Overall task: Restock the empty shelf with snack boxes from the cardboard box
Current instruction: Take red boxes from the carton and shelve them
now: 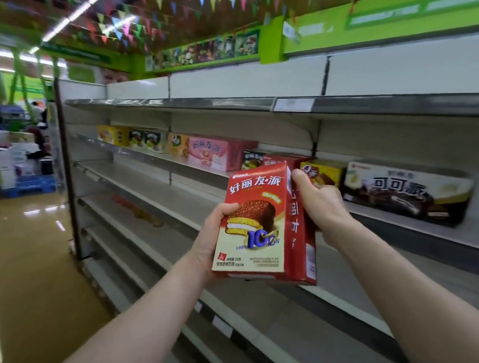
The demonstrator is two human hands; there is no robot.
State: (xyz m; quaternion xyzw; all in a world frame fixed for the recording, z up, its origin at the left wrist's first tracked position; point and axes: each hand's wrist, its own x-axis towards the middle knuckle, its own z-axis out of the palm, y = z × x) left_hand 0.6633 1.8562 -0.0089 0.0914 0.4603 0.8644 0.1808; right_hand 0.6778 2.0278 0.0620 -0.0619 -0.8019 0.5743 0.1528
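Both hands are up at the shelving and I've got the red snack box in the air, upright, face toward me. My left hand cups its lower left edge, thumb curled over the front. My right hand wraps the far side, fingers pinching the top corner. So both sets of fingers are closed on this one box, and it isn't down yet.

It hovers in front of the stocked shelf, just ahead of the small boxes between the pink carton and the big cocoa-pie carton.

The danger is that this spot looks crowded. If I push in too fast, I'll shove those small boxes back or tip them. I'm only holding edges and a corner, so freeing one hand early could let the box twist and drop onto the bare shelves below. The cardboard box is out of view.
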